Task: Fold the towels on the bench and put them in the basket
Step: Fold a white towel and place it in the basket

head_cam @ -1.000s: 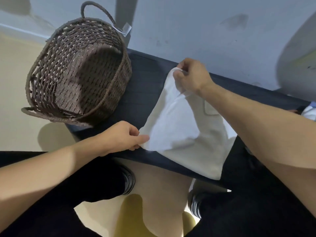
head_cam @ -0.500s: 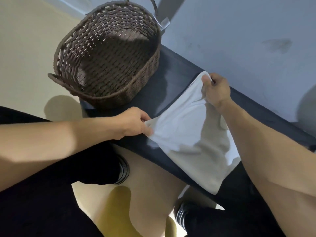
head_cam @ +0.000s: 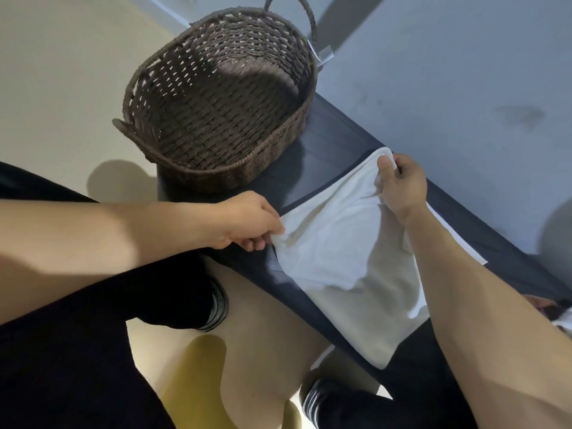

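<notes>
A white towel point(head_cam: 340, 252) lies folded on the dark bench point(head_cam: 328, 140), its lower edge hanging over the near side. My left hand point(head_cam: 247, 221) pinches its near left corner. My right hand point(head_cam: 400, 184) pinches the far corner by the wall and lifts it slightly. A dark brown woven basket point(head_cam: 278, 144) with loop handles stands on the bench's left end, with nothing visible inside.
A blue-grey wall point(head_cam: 464, 72) runs right behind the bench. My legs in dark trousers and striped shoes point(head_cam: 216, 308) stand on the beige floor in front. More white cloth point(head_cam: 563, 320) shows at the right edge.
The view has swung left, so the basket sits nearer the centre. Both hands keep their grip on the towel's two left corners, which hardly moved on the bench.
</notes>
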Tool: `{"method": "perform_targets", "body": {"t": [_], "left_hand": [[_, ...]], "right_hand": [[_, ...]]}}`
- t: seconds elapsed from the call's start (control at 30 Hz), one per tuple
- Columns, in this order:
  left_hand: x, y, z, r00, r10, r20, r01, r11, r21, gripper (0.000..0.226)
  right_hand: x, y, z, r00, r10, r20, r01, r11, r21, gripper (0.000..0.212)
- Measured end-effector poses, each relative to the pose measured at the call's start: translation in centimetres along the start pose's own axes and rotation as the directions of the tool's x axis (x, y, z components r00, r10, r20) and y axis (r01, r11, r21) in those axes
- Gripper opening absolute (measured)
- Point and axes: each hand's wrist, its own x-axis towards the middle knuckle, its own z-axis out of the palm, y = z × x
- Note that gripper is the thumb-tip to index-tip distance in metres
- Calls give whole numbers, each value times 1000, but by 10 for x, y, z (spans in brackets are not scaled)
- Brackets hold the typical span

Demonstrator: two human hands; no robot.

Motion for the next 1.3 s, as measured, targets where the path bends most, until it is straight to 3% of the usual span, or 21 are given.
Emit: {"method": "perform_targets", "body": {"t": [0.17,0.23,0.3,0.37,0.47,0.53,0.6,0.77,0.9,1.07,1.3], "left_hand": [[5,-9,-8,995,54,-86,-33,971,237,16],[8,-10,-9,995,19,-94,-2,984,179,20],[9,-10,-10,995,-15,-94,17,1000,18,21],[8,-11,-10,994,33,-107,-37,999,-38,26],[3,-15,-11,972,225,-71,-197,938,284,40],[1,-20,-12,954,297,-49,-239,847,476,33],[1,-25,-14,946,317,-62,-231,797,558,24],[6,-28,-21,982,188,-33,-157,893,421,21],[9,-28,-28,967,249,-59,-184,836,517,28],[10,-25,-26,967,245,-69,-197,891,410,39],[14,-26,-29,989,140,-53,-121,955,270,12]], "right_hand": [[-1,-4,5,999,40,-27,-40,999,11,32],[2,-9,6,998,62,-32,-63,998,-31,31],[4,-13,7,997,47,-63,-52,996,-71,26],[1,-17,7,994,-20,-109,16,999,-44,27],[2,-20,4,997,-59,-52,51,989,-141,28],[7,-23,3,1000,4,0,-4,971,-238,27],[13,-26,2,999,39,23,-31,965,-260,22],[20,-35,-8,996,71,46,-57,962,-267,24],[21,-37,-8,988,87,127,-35,931,-363,22],[25,-36,-8,987,96,128,-31,900,-435,16],[33,-35,-3,998,1,57,23,909,-416,16]]}}
